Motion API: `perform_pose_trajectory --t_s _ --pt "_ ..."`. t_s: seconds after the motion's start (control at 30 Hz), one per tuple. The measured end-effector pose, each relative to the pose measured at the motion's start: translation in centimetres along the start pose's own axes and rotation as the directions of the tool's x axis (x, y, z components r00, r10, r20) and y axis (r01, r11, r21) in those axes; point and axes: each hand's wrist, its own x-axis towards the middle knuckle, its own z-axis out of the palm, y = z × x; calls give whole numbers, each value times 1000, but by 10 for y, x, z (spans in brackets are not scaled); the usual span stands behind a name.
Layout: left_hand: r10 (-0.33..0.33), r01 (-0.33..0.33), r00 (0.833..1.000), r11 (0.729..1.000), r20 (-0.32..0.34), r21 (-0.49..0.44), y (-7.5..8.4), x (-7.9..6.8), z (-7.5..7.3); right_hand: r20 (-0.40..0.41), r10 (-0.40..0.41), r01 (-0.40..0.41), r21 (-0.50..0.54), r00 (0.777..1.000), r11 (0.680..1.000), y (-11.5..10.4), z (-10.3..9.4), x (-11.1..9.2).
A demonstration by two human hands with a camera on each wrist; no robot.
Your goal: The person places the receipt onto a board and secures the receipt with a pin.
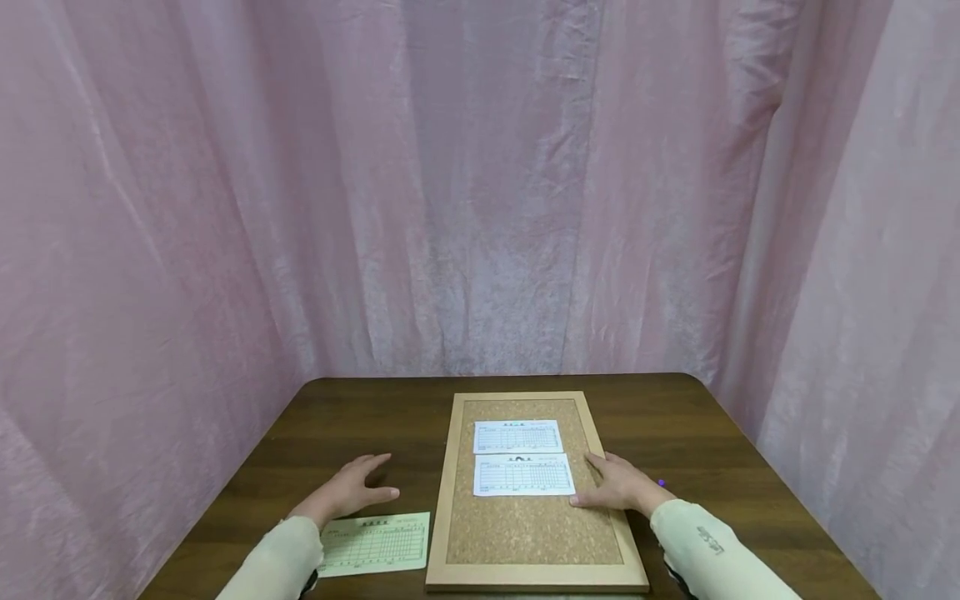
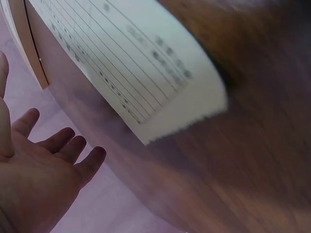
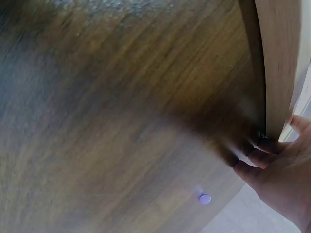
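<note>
A wood-framed corkboard (image 1: 536,533) lies flat on the table, bearing an upper white form slip (image 1: 517,437) and a lower white form slip (image 1: 522,477). My right hand (image 1: 617,485) holds the board's right edge, thumb over the frame near the lower slip. In the right wrist view, several fingertips reach down the frame's outer side (image 3: 278,73). My left hand (image 1: 348,492) hovers left of the board with its fingers spread and nothing in them. Beside that wrist lies a green form slip (image 1: 378,546), close to the board's left edge; the forearm covers its left end.
A small purple pushpin (image 1: 662,482) sits on the dark wooden table (image 1: 360,408), right of my right hand. Pink curtains (image 1: 480,208) hang behind the table and on both sides.
</note>
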Motion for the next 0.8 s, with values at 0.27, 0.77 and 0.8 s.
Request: perform_pose_trajectory --t_s 0.27,0.77,0.8 --pt "-8 8 1000 1000 7 0 -14 -6 -11 10 17 -17 14 1000 1000 -3 -1 0" --pt "-3 3 1000 1000 2 -5 -41 -25 -23 40 70 -71 20 997 997 -1 1 2" --pt "0 0 1000 1000 -3 -1 -43 -26 -23 39 72 -73 16 997 997 0 1 1"
